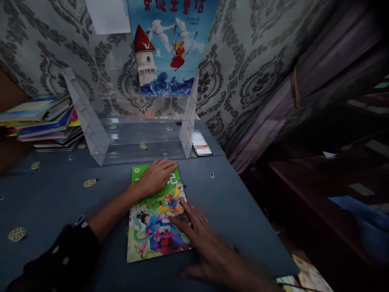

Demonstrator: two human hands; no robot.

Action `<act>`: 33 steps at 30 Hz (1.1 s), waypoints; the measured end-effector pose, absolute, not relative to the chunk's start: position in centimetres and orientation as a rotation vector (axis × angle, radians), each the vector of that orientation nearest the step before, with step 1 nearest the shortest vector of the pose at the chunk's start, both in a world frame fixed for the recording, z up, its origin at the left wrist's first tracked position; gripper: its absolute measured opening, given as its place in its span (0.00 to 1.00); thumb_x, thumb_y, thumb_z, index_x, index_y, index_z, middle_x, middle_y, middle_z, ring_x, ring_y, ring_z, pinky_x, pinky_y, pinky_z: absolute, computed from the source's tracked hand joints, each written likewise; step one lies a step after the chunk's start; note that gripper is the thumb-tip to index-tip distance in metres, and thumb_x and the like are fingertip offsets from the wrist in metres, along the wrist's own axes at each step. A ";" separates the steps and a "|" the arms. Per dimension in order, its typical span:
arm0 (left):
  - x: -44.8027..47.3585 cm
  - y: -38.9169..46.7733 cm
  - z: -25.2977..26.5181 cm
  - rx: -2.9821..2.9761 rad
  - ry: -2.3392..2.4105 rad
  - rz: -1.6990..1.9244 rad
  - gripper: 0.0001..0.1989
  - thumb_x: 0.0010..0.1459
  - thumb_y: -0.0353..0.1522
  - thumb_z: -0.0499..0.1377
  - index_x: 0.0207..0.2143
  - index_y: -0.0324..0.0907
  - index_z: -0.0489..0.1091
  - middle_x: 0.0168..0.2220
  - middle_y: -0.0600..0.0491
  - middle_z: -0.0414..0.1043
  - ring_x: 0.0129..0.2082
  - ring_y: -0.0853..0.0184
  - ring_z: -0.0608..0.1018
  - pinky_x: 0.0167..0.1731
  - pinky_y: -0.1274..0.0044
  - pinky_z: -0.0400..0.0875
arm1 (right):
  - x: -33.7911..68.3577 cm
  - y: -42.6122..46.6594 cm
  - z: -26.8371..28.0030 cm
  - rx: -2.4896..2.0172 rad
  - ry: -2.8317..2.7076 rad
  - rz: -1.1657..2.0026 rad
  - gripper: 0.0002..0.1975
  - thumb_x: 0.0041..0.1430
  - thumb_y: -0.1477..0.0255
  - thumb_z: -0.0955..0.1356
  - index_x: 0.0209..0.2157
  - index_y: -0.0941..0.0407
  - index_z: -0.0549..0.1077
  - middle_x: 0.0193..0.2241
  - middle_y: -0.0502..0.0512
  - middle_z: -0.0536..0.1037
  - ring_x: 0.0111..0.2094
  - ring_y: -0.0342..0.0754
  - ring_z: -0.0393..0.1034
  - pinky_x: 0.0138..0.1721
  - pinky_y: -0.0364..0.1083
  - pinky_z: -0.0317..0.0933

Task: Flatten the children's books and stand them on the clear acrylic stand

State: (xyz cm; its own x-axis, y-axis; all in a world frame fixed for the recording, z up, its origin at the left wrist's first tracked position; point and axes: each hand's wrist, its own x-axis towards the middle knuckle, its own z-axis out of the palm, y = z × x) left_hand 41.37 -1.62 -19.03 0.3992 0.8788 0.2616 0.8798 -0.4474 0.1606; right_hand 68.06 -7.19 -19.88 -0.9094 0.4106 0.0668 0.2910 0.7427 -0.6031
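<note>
A children's book (158,227) lies on the table with its illustrated cover facing up, green at the top and showing colourful costumed figures. My left hand (156,176) rests flat across the top of the cover, fingers stretched to the right and partly hiding the title. At the book's right edge is my right hand (202,233), its fingers spread and reaching over the cover. Slight motion blur softens that hand and its wrist. Neither hand is wrapped round anything.
Behind the book stands a clear tiered acrylic rack (91,121) with a blue fairy-tale book (173,52) on its upper tier. Stacked books (51,121) sit at the left. A pixelated phone-like object (202,144) lies right of the rack. The table edge (264,215) slants down the right.
</note>
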 end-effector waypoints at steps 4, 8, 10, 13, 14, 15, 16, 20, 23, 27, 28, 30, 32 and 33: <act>41.3 -1.6 -19.4 -2.625 -1.633 -0.507 0.20 0.66 0.27 0.50 0.59 0.38 0.68 0.60 0.44 0.71 0.56 0.58 0.73 0.54 0.63 0.67 | 67.9 -7.6 -19.8 -0.628 -2.812 0.763 0.43 0.58 0.66 0.74 0.69 0.46 0.53 0.73 0.61 0.42 0.72 0.63 0.38 0.67 0.65 0.49; 41.0 -1.4 -20.3 -2.630 -1.646 -0.632 0.20 0.68 0.27 0.49 0.59 0.40 0.67 0.60 0.45 0.71 0.58 0.58 0.71 0.55 0.62 0.68 | 67.4 -7.7 -20.8 -0.602 -2.772 0.619 0.36 0.62 0.59 0.71 0.67 0.50 0.58 0.71 0.66 0.47 0.71 0.65 0.44 0.65 0.66 0.53; 40.8 -1.1 -20.7 -2.649 -1.638 -0.720 0.20 0.68 0.28 0.49 0.59 0.41 0.68 0.59 0.46 0.71 0.57 0.58 0.72 0.56 0.62 0.68 | 67.5 -7.8 -21.1 -0.587 -2.760 0.565 0.34 0.63 0.57 0.70 0.66 0.50 0.59 0.71 0.67 0.50 0.70 0.65 0.47 0.64 0.66 0.56; 40.8 -0.8 -21.0 -2.678 -1.603 -0.817 0.19 0.69 0.30 0.49 0.58 0.42 0.69 0.58 0.46 0.72 0.57 0.60 0.72 0.57 0.61 0.67 | 67.8 -8.0 -21.4 -0.580 -2.719 0.473 0.33 0.62 0.59 0.71 0.65 0.51 0.61 0.69 0.67 0.54 0.69 0.64 0.50 0.63 0.64 0.58; 40.9 -0.6 -21.1 -2.687 -1.592 -0.832 0.19 0.69 0.30 0.49 0.58 0.42 0.69 0.58 0.46 0.72 0.57 0.60 0.72 0.58 0.61 0.66 | 67.9 -8.1 -21.5 -0.577 -2.706 0.445 0.34 0.61 0.59 0.72 0.65 0.52 0.61 0.69 0.68 0.54 0.69 0.64 0.51 0.63 0.63 0.59; 41.1 -0.5 -21.1 -2.695 -1.583 -0.839 0.18 0.69 0.30 0.49 0.58 0.41 0.69 0.58 0.46 0.72 0.57 0.60 0.72 0.59 0.61 0.66 | 68.1 -8.2 -21.6 -0.579 -2.693 0.419 0.34 0.61 0.60 0.72 0.65 0.52 0.62 0.69 0.69 0.54 0.69 0.64 0.51 0.63 0.63 0.60; 41.3 -0.3 -21.2 -2.700 -1.578 -0.842 0.18 0.69 0.31 0.49 0.58 0.41 0.69 0.58 0.46 0.72 0.57 0.60 0.72 0.59 0.61 0.65 | 68.3 -8.3 -21.7 -0.577 -2.682 0.397 0.34 0.61 0.60 0.72 0.65 0.53 0.62 0.69 0.70 0.55 0.68 0.65 0.52 0.62 0.63 0.60; 42.3 0.3 -21.3 -2.714 -1.561 -0.841 0.18 0.68 0.31 0.50 0.57 0.39 0.70 0.58 0.45 0.72 0.56 0.59 0.72 0.59 0.61 0.65 | 69.2 -8.2 -22.1 -0.615 -2.659 0.350 0.34 0.62 0.60 0.72 0.65 0.52 0.61 0.68 0.69 0.57 0.68 0.63 0.54 0.61 0.62 0.62; 42.8 0.8 -21.2 -2.718 -1.558 -0.842 0.18 0.67 0.30 0.51 0.57 0.40 0.70 0.57 0.45 0.73 0.55 0.59 0.72 0.58 0.61 0.67 | 69.6 -7.9 -22.2 -0.619 -2.646 0.327 0.32 0.62 0.59 0.72 0.64 0.51 0.62 0.67 0.67 0.59 0.67 0.61 0.56 0.61 0.60 0.63; 43.2 1.6 -20.8 -2.715 -1.560 -0.808 0.18 0.67 0.30 0.51 0.56 0.40 0.71 0.56 0.46 0.73 0.55 0.59 0.72 0.58 0.62 0.67 | 69.9 -7.4 -22.3 -0.616 -2.599 0.308 0.34 0.61 0.64 0.73 0.65 0.53 0.62 0.68 0.67 0.59 0.67 0.61 0.56 0.62 0.59 0.63; 43.3 1.7 -20.6 -2.715 -1.565 -0.791 0.18 0.67 0.30 0.51 0.56 0.40 0.71 0.56 0.46 0.73 0.55 0.59 0.72 0.58 0.62 0.67 | 70.0 -7.4 -22.3 -0.631 -2.592 0.314 0.34 0.60 0.65 0.73 0.65 0.52 0.61 0.68 0.67 0.58 0.67 0.61 0.56 0.62 0.59 0.63; 43.5 2.0 -20.5 -2.717 -1.567 -0.764 0.18 0.67 0.30 0.51 0.56 0.39 0.71 0.56 0.45 0.73 0.55 0.59 0.72 0.59 0.63 0.66 | 70.1 -7.4 -22.2 -0.660 -2.588 0.343 0.35 0.61 0.66 0.73 0.66 0.50 0.60 0.68 0.66 0.58 0.67 0.61 0.56 0.62 0.59 0.63; 43.7 2.0 -20.5 -2.718 -1.551 -0.753 0.18 0.67 0.30 0.51 0.56 0.38 0.71 0.56 0.45 0.73 0.55 0.59 0.72 0.59 0.63 0.66 | 70.3 -7.3 -22.0 -0.664 -2.587 0.381 0.34 0.62 0.64 0.72 0.66 0.49 0.59 0.68 0.65 0.59 0.67 0.60 0.55 0.62 0.59 0.63; 43.7 2.0 -20.5 -2.715 -1.541 -0.752 0.18 0.67 0.30 0.51 0.56 0.38 0.70 0.56 0.45 0.73 0.55 0.59 0.72 0.59 0.64 0.66 | 70.4 -7.3 -21.9 -0.664 -2.592 0.400 0.34 0.62 0.63 0.72 0.66 0.49 0.59 0.68 0.64 0.58 0.68 0.59 0.55 0.62 0.58 0.63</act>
State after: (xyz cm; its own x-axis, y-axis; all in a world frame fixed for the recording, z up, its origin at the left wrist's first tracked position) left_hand 43.73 2.01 -20.49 0.4304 0.8268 0.3621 0.7943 -0.5375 0.2832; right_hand 70.36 -7.32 -21.86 -0.7916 0.5107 0.3354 0.3858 0.8434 -0.3738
